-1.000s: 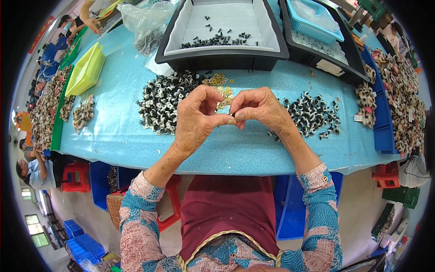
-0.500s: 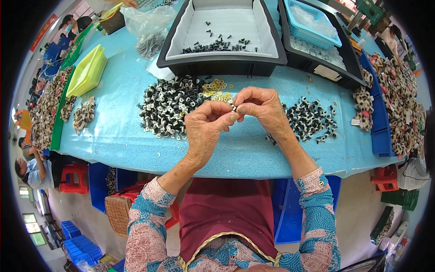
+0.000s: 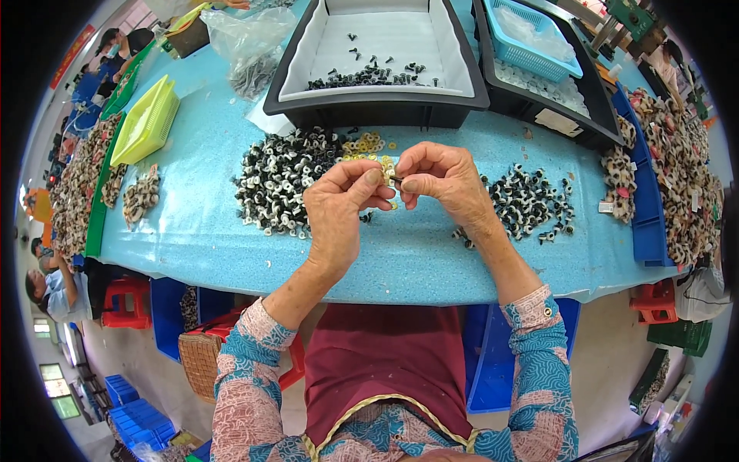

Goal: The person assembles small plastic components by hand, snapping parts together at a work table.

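Over the blue-covered table, my right hand (image 3: 446, 183) pinches a small black stemmed piece (image 3: 396, 179) between thumb and fingertips. Close beside it, a little apart, my left hand (image 3: 336, 204) is closed with the thumb against the curled fingers; whatever it may hold is hidden. A heap of black and white ring-like pieces (image 3: 273, 185) lies by my left hand, partly behind it. Yellow washers (image 3: 368, 142) are spread just beyond my fingers. To the right of my right hand lies a smaller pile of black stemmed pieces with white rings (image 3: 527, 204).
A black tray lined with white (image 3: 477, 100) holds loose black pegs at the far side. Right of it, a blue basket (image 3: 539, 65) sits in another black tray. A yellow-green basket (image 3: 146, 123) stands left. Spotted plush pieces fill a blue bin (image 3: 647, 223) and lie by the left edge.
My left hand has drawn back slightly to the left, away from the right fingertips. The black stemmed piece now shows in my right hand, which has barely moved.
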Demonstrator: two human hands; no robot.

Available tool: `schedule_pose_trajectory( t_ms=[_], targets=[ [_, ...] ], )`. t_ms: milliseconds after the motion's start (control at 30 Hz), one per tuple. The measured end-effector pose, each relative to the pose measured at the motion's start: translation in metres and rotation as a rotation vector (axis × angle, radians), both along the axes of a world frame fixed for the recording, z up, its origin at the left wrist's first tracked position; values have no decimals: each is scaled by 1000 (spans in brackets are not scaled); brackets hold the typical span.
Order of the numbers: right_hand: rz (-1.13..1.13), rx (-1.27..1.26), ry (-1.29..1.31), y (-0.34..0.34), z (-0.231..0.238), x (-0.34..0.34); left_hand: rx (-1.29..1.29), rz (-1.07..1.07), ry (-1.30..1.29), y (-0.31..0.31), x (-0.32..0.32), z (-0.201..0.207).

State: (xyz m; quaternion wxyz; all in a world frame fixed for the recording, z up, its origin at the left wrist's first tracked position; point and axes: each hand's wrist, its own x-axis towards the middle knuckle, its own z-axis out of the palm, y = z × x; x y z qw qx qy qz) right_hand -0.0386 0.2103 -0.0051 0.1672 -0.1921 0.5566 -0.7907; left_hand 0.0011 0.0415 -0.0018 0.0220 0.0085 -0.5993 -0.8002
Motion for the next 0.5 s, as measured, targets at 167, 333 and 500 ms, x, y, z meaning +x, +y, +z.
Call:
schedule_pose_trajectory(
  t_ms=[167, 333, 500],
  targets=[
    [0, 44, 23, 1, -1, 0, 185, -73, -146, 0, -1, -7],
    [13, 74, 43, 1, 0, -1, 216, -105, -160, -1, 2, -10],
    [11, 75, 24, 2, 0, 1, 163, -74, -155, 1, 3, -11]
  ],
)
